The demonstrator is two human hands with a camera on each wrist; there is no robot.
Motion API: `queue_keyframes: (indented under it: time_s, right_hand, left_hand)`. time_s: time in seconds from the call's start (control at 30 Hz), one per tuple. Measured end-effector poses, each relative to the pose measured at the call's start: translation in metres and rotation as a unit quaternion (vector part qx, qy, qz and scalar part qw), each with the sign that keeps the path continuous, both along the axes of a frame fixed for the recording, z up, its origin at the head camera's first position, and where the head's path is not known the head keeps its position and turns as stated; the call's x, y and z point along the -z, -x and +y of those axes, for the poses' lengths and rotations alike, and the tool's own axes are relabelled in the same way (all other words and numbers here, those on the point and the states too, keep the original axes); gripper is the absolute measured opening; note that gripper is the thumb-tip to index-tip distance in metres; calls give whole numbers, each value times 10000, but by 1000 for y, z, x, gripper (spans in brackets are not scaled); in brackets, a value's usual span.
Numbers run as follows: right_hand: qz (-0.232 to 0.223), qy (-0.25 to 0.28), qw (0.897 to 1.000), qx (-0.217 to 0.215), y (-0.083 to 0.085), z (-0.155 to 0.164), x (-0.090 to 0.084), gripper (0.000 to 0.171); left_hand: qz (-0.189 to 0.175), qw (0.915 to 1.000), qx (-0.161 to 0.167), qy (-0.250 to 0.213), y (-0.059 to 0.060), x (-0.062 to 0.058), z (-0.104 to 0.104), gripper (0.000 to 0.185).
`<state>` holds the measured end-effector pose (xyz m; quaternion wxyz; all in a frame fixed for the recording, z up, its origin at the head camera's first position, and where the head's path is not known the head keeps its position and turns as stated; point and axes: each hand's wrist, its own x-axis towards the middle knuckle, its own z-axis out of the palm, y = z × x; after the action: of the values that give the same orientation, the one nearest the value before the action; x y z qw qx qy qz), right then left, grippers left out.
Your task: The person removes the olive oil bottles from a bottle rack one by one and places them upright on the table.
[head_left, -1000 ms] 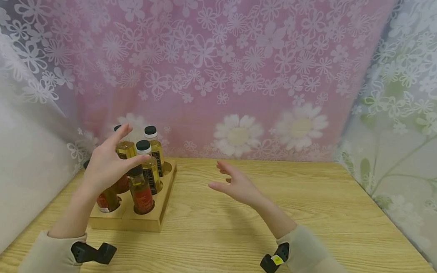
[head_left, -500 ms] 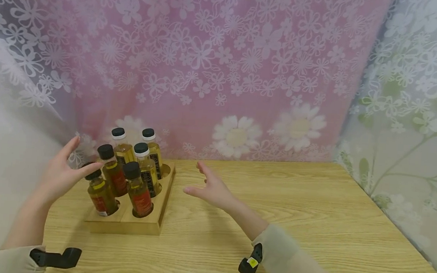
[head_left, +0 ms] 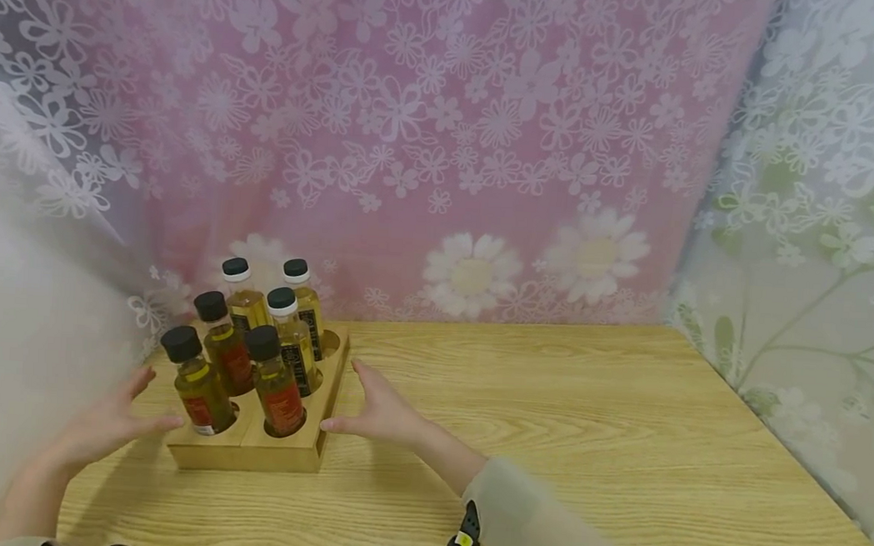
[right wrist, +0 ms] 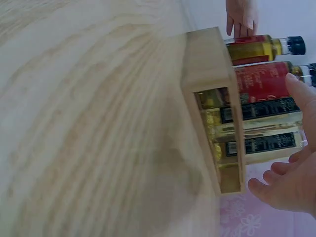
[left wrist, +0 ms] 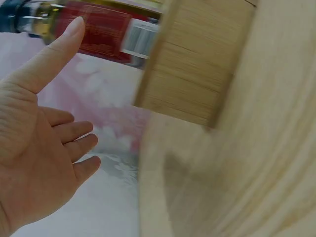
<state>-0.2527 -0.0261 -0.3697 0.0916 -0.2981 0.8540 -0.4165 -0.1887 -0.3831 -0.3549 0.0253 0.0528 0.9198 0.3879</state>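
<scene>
Standing upright in rack [head_left: 249, 452]: bottles [head_left: 274, 382]

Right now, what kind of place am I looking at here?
Probably a staged tabletop set, not a real kitchen. Floral sheets hang as a backdrop round a bare wooden table, and the only item on it is a wooden rack of small bottles, with both hands beside it.

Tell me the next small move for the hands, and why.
Probably close both hands onto the wooden bottle rack's sides. The left hand and right hand flank it with open fingers, seemingly not gripping yet, and six bottles stand in it.
</scene>
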Motion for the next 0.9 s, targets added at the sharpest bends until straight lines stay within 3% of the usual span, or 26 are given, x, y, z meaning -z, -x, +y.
queue_keyframes:
  time_s: [0.23,0.43,0.67,0.9]
  right_hand:
    - [184,-219,9982,-526,-3,-16,21,96]
    - [0,-455,9975,-549,-10,-26,32,95]
    - [-194,-356,9978,-518,-12,-33,34,94]
    - [-245,-370,9990,-78,-11,-36,36,97]
  left_hand:
    - [-518,9978,398,-74,7,20,9,96]
    - [-500,9967,641,87,12,33,15,82]
    - [-323,9959,839,-45,15,34,20,75]
    - [-292,9946,966,-259,17,34,21,71]
